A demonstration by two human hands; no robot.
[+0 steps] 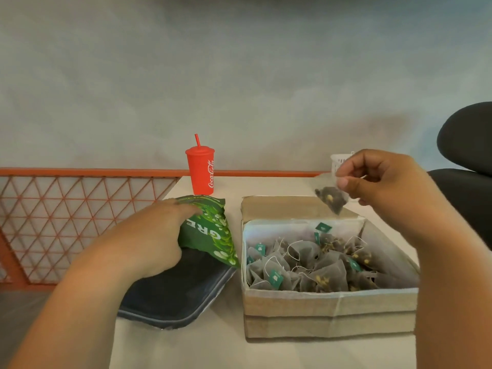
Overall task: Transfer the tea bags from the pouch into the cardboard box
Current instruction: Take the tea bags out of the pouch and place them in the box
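Right of centre, the right hand pinches one tea bag by its top corner between thumb and forefinger, hanging it above the far edge of the cardboard box, where many bags lie heaped. Left of centre the left hand grips the green pouch, just beside the box. The bag looks feather-light, limp and easily torn (thin mesh, loose leaf inside), so a gentle corner pinch seems best
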